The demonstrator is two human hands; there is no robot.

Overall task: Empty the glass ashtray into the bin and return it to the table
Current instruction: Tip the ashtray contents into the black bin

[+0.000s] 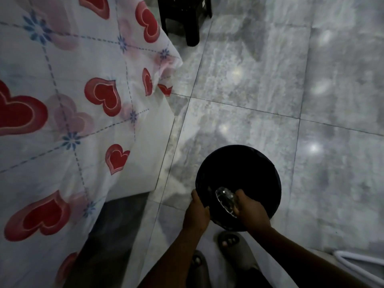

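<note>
A round black bin [239, 169] stands on the grey marble floor, seen from above, its inside too dark to read. My left hand [196, 210] grips the bin's near-left rim. My right hand [252, 208] holds the clear glass ashtray [226, 201] tilted on its side over the near part of the bin's opening, the ashtray's open face turned towards the bin's inside. The table is not in view.
A bed [62, 100] with a white sheet printed with red hearts fills the left side, its corner close to the bin. A black stool [185, 17] stands at the top. My sandalled feet [228, 242] are just below the bin. A white object [361, 265] lies at bottom right.
</note>
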